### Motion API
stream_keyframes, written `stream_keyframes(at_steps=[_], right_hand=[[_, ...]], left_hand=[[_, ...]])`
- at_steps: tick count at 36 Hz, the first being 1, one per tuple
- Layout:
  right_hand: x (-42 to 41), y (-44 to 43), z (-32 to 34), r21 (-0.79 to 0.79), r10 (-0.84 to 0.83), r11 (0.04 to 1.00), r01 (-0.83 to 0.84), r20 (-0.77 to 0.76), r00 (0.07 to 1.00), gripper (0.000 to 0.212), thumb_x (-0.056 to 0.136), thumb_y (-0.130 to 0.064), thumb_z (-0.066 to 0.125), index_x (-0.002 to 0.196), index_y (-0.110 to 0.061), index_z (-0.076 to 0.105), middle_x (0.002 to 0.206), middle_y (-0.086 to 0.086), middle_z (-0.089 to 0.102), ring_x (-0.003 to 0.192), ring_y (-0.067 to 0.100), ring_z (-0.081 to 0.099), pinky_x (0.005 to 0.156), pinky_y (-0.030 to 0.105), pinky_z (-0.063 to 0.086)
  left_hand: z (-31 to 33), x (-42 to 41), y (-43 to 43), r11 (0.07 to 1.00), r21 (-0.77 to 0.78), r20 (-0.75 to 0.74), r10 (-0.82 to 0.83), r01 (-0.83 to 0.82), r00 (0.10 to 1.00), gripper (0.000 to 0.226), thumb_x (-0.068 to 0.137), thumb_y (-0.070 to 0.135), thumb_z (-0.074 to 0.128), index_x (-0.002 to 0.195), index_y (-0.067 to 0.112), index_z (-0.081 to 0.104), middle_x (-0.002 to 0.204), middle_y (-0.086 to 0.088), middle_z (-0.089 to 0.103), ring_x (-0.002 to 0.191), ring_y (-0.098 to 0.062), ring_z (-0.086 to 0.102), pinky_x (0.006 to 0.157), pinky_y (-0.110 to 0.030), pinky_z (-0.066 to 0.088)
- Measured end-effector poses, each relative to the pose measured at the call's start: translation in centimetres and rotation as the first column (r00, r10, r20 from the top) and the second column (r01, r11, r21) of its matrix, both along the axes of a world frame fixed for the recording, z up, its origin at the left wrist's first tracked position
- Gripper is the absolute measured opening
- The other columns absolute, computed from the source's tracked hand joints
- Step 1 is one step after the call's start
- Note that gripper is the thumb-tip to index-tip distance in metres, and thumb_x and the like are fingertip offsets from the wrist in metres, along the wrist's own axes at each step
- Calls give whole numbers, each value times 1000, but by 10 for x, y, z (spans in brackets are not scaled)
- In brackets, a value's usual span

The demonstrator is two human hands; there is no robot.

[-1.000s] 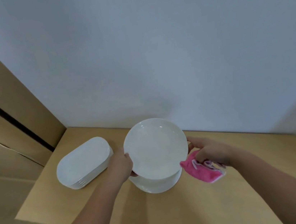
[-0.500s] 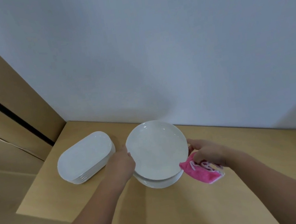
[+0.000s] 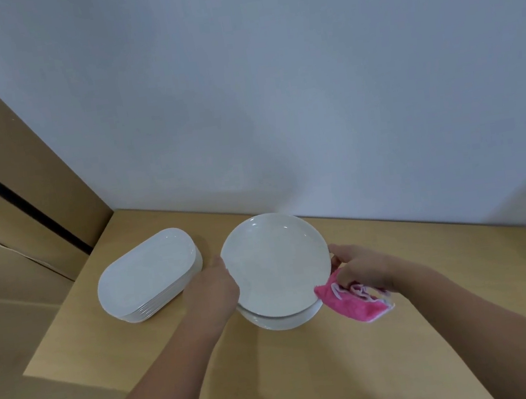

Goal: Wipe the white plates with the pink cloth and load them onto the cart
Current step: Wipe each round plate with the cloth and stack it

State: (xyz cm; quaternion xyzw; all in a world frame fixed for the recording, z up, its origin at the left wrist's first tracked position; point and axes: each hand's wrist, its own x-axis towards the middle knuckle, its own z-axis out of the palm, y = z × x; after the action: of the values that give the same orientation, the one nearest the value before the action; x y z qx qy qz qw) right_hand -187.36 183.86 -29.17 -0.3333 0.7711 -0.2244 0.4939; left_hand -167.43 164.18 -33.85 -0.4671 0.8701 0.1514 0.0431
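Wall, pale blue-grey, fills the upper field and meets the far edge of the worktop. Wooden panelling, crossed by 1 dark diagonal gap, closes the left side. The light-wood worktop carries 2 stacks of white plates. The oval plate stack sits at the left, near the panelling. The round plate is held between 2 hands, tilted with its face toward the camera, directly over the round plate stack, of which only the front edge shows below it; whether the 2 touch cannot be told. The left hand grips the left rim of the round plate, its fingers hidden behind the plate. The right hand meets the right rim with its upper fingers while its lower fingers curl round the pink cloth. The cloth, bunched and edged with paler trim, hangs under the right palm, just beside the plate's lower right edge.
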Motion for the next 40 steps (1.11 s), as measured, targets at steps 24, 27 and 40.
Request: stream_keyframes(at_steps=[24, 27, 40], right_hand=[[2, -1, 0, 31, 50, 998, -49, -29, 998, 38, 64, -26, 56, 102, -28, 57, 89, -2, 62, 74, 11, 58, 62, 23, 45], [0, 0, -1, 11, 33, 999, -33, -13, 999, 47, 61, -27, 56, 108, -31, 57, 88, -3, 64, 73, 11, 61, 62, 25, 47], [0, 23, 50, -291, -223, 903, 315, 310, 924, 23, 79, -15, 64, 102, -9, 67, 89, 8, 67, 77, 17, 62, 64, 25, 50]], left_hand=[[3, -4, 1, 997, -68, 171, -27, 39, 985, 31, 96, 17, 45, 127, 13, 44, 63, 9, 40, 66, -17, 51, 52, -27, 34], [10, -4, 6, 997, -70, 89, -12, 18, 996, 35, 97, 23, 44, 132, 15, 42, 66, 9, 46, 70, -20, 54, 58, -29, 38], [71, -50, 65, 725, 230, -580, -435, 650, 689, 53, 85, 46, 67, 133, 41, 47, 129, 23, 51, 115, 6, 49, 99, -17, 40]])
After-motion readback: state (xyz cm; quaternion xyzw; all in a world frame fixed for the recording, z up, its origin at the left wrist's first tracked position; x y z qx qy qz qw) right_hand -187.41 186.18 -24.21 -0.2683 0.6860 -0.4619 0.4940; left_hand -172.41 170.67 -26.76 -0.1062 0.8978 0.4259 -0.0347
